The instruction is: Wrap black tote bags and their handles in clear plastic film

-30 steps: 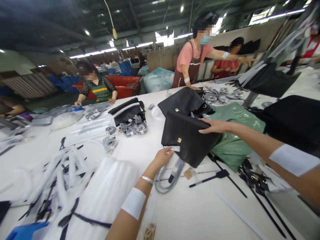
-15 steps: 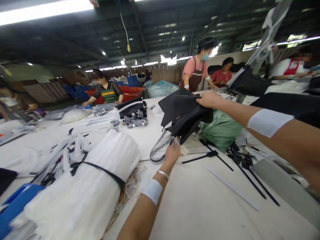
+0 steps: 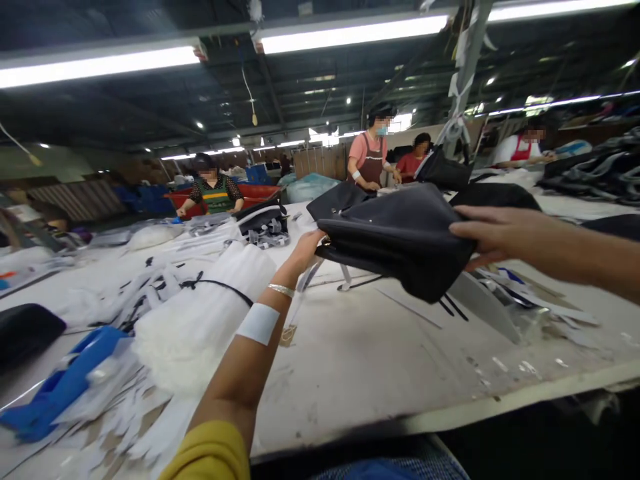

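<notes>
A black bag [image 3: 395, 230] with small metal studs is held in the air above the white table, stretched sideways between my two hands. At its left end my left hand [image 3: 306, 249] is closed on the edge, beside a bit of gold-coloured hardware. My right hand [image 3: 490, 232] grips the opposite end, fingers along its side and some fingertips hidden behind it. A grey strap [image 3: 309, 275] hangs below the left end. Part of the black material reaches up and back past the bag's top edge.
White foam sheeting [image 3: 200, 320], tied with a black band, lies left of my arm. Near it are a blue tape dispenser-like object [image 3: 65, 387] and paper scraps. A worker in a brown apron [image 3: 373, 163] stands across the table [image 3: 340, 373]; others work farther off.
The black bag has come nearer and turned to lie more level. My right hand has shifted from its top to its right end; my left hand is higher. The view has swung right.
</notes>
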### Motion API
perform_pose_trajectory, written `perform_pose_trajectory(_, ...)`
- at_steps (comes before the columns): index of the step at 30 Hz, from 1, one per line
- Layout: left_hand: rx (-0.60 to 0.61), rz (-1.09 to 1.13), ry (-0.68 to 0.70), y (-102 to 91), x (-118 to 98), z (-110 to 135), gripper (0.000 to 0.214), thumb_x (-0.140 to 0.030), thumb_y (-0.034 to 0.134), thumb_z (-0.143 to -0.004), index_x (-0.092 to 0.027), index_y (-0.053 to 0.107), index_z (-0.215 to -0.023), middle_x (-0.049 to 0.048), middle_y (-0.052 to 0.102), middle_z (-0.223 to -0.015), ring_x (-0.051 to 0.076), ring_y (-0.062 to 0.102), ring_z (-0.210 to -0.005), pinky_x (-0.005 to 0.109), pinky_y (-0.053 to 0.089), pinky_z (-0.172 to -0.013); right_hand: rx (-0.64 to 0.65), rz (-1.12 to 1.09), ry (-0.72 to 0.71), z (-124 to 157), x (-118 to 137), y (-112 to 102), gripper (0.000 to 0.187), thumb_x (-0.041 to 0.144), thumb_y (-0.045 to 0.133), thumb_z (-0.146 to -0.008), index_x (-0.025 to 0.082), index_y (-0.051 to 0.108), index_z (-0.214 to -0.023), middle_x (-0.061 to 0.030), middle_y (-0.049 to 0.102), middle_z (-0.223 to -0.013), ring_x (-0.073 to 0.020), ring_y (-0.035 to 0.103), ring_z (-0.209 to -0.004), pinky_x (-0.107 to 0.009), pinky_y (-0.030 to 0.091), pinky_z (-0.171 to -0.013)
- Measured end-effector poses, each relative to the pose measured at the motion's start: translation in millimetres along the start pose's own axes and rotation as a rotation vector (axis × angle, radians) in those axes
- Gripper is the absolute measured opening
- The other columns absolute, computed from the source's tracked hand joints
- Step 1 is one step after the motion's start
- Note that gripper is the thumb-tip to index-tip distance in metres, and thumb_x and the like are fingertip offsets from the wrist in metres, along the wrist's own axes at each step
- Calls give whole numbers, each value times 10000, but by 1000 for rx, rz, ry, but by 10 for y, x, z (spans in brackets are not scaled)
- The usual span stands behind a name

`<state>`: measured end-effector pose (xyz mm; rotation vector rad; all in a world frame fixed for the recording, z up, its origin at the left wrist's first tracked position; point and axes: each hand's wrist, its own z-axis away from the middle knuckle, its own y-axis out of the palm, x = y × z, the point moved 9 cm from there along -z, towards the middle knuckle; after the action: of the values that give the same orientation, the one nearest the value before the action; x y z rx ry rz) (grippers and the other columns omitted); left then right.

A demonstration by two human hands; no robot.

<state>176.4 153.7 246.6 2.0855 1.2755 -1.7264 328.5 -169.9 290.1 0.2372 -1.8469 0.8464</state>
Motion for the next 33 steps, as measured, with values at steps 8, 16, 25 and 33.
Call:
perform_pose_trajectory(8, 12, -395, -162, -184, 680, 734, 303, -187, 637, -768, -136, 756, -1042, 121, 737, -1110, 308, 611, -1164, 407, 391, -1083, 283, 517, -401, 1184, -962, 772, 616, 586, 534, -885, 290, 506, -1424, -90, 532, -1439, -340, 509, -1302, -502, 412, -1102)
perform_pose_trajectory(16, 176, -343, 51, 685, 383, 2244, 527, -468, 493, -944, -269, 487, -1432, 29, 465, -1501, 236, 387, -1416, 417, 280, -1199, 48, 593, -560, 533, -1608, 829, 857, 447, 613, -866, 299, 142, -1566, -188, 195, -1608, -391, 307, -1420, -485, 391, -1105)
perform_pose_trajectory(25, -20, -440, 37, 293, 434, 2544, 343, -380, 656, -876, -302, 658, -1210, 12, 712, -1198, 233, 647, -1143, 422, 458, -1087, 92, 590, -468, 601, -1610, 929, 577, 571, 631, -821, 340, 520, -1338, -97, 674, -1241, -370, 686, -1018, -435, 611, -789)
perform_pose_trajectory(33, 381, -801, 151, 131, 297, 2376, 730, -430, 756, -793, -362, 432, -1444, 14, 564, -1419, 252, 565, -1257, 390, 450, -1070, 65, 799, -747, 1127, -906, 1151, 715, 633, 573, -819, 295, 447, -1437, -114, 580, -1370, -454, 434, -1324, -702, 299, -1100)
